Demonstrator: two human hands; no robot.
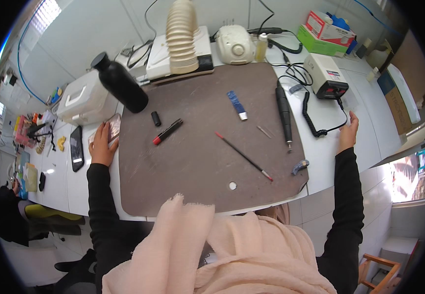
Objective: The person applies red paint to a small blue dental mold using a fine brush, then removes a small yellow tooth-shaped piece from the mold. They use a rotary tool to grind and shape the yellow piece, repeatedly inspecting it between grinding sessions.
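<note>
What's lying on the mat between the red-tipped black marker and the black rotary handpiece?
In the head view, between the marker and the handpiece lies a blue nail file; a thin red-and-black brush lies lower.

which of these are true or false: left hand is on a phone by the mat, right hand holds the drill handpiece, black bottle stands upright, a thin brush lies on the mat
1. The left hand rests on a phone at the edge of the brown mat: true.
2. The right hand holds the drill handpiece: false; it holds nothing and rests on the white table, apart from the handpiece.
3. The black bottle stands upright: true, though it looks tilted in the fisheye view.
4. A thin brush lies on the mat: true.
</note>
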